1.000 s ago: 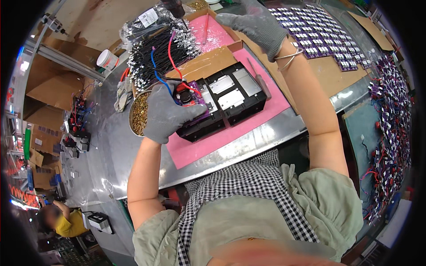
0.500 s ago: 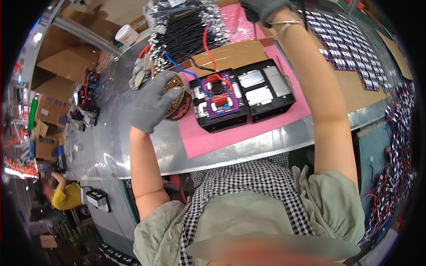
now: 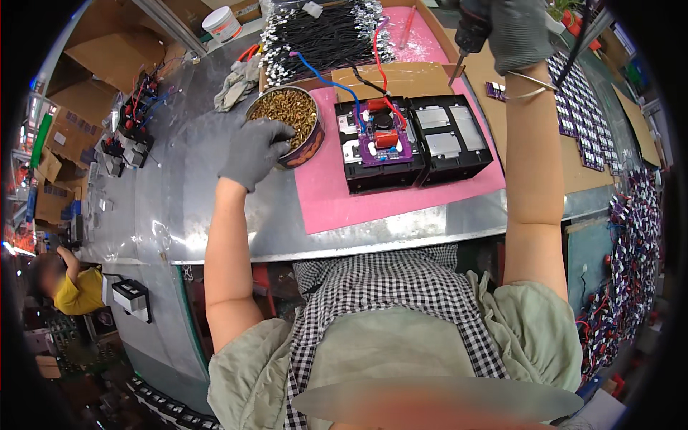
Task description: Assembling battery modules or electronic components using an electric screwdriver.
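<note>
My left hand (image 3: 254, 150), in a grey glove, is at the near left rim of a round tin (image 3: 309, 149) full of small brass-coloured screws (image 3: 290, 111). Its fingers are drawn together; whatever they pinch is too small to make out. Up at the far right, my gloved right hand (image 3: 519, 36) is closed round a dark electric screwdriver (image 3: 471, 32), its bit pointing down. Two black plastic housings (image 3: 383, 178) with metal plates stand side by side between the hands. On the left one lies a purple circuit board (image 3: 387, 147) with red, blue and black wires.
A pink mat (image 3: 322, 208) lies under the housings on the metal table (image 3: 208, 229). Behind is a cardboard box of black cables (image 3: 322, 36). Rows of small purple boards (image 3: 591, 136) lie at right. Gloves (image 3: 238, 84) and a white tub (image 3: 221, 25) are at back left.
My right hand has moved right with the screwdriver, which now shows more fully. My left hand's fingers have drawn closer together at the tin. The whole view has shifted slightly.
</note>
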{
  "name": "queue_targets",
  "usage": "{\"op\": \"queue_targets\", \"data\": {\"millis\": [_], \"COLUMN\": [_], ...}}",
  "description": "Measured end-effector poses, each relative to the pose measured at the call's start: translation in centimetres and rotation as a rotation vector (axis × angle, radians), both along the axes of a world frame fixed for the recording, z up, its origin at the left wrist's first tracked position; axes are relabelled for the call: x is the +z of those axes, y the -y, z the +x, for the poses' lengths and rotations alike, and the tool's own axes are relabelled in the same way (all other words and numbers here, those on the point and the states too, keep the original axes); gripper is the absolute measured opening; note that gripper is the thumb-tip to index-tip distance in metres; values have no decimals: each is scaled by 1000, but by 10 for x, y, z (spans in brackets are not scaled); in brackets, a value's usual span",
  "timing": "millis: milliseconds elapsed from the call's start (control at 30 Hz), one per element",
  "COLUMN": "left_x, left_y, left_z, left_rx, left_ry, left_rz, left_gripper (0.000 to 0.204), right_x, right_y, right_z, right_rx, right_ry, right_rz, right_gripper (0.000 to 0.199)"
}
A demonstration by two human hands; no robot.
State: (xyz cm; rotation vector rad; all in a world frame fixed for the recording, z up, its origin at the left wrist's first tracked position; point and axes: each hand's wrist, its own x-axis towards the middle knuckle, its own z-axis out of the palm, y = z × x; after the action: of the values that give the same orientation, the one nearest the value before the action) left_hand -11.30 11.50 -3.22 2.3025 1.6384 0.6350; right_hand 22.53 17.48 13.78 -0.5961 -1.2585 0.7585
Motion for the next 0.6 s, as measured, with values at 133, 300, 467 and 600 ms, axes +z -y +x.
{"op": "queue_targets", "data": {"millis": [133, 300, 467, 600], "left_x": [-4, 1, -6, 0], "left_y": [-10, -8, -17, -14], "left_z": [-12, -11, -14, -16], "left_rx": [57, 160, -94, 24], "left_ry": [-92, 206, -91, -67], "left_rz": [-117, -142, -36, 34], "left_gripper": [15, 18, 25, 20], "right_x": [14, -1, 7, 7], "right_y": [35, 29, 72, 73], "right_z": [-15, -32, -44, -51], "right_rx": [-22, 1232, 270, 359], "right_ry": [-55, -628, -7, 2], "right_rz": [7, 42, -98, -63], "right_gripper": [41, 45, 45, 45]}}
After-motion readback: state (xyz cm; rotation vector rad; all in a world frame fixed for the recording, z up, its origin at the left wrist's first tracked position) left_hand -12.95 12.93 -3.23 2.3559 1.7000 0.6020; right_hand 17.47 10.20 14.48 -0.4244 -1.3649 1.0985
